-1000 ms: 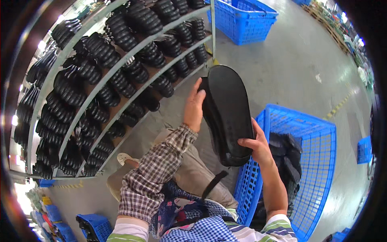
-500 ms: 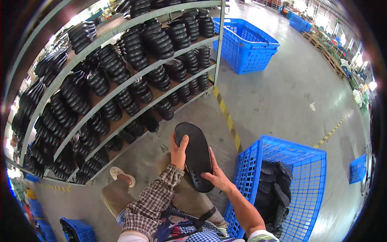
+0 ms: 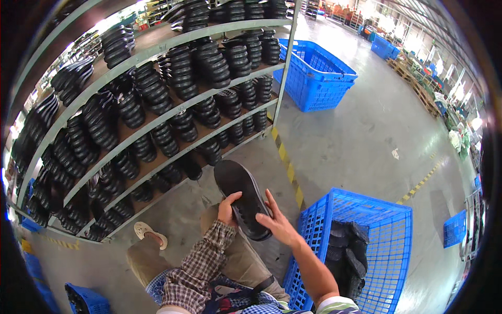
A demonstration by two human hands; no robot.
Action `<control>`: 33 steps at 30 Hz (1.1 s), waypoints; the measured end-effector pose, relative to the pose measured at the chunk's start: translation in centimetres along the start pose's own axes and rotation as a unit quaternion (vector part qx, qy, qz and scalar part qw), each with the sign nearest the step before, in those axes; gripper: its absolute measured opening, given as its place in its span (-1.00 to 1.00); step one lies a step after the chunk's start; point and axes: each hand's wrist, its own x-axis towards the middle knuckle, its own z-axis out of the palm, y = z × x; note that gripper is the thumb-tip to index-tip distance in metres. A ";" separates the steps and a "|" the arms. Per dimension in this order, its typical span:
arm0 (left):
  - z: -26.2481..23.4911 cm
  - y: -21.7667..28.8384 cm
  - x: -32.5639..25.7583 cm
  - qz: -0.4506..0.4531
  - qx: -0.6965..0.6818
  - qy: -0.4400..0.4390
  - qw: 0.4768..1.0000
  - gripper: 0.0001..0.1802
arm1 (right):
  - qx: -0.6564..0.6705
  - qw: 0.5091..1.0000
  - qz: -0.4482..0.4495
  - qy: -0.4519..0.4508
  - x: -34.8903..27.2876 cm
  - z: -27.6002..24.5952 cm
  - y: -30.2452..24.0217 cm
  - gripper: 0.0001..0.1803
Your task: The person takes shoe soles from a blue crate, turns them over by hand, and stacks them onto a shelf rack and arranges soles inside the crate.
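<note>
A black shoe sole [image 3: 234, 180] is held in front of my lap, tilted with its rounded far end up and to the left. My left hand [image 3: 228, 209] grips its left edge, the thumb lying across the top face. At its right edge is my right hand [image 3: 280, 226], thumb pressed on the near end and fingers along the side; their tips are partly hidden. Several small holes show near that end. Beside my right forearm stands a blue plastic crate [image 3: 389, 212] with a pile of black soles [image 3: 345, 251] inside.
A metal rack [image 3: 157, 48] filled with stacked black soles rises at the left and ahead. Farther off stand nested blue crates [image 3: 319, 83]. Yellow-black tape [image 3: 285, 157] runs along the grey floor. Another blue crate [image 3: 89, 301] sits at the lower left.
The sole has tilted more to the left. My left hand has slid toward its near end, and my right thumb has moved up along it. The view has shifted slightly.
</note>
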 end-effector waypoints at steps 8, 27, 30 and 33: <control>2.3 -1.9 0.2 0.233 0.098 0.064 0.965 -0.58 | 0.177 0.981 0.026 0.071 -1.2 1.0 1.0 -0.10; -0.1 -0.8 1.2 0.115 0.020 -0.015 0.993 -0.76 | -0.241 0.942 -0.203 0.110 -1.5 2.2 0.6 0.32; -0.4 -0.5 1.6 0.063 0.035 0.010 0.997 -0.77 | -0.441 0.835 -0.306 0.119 -1.6 3.0 -0.5 0.32; -0.3 -0.5 2.3 0.057 0.066 0.041 0.995 -0.80 | -0.453 0.838 -0.289 0.093 -1.5 2.5 0.8 0.25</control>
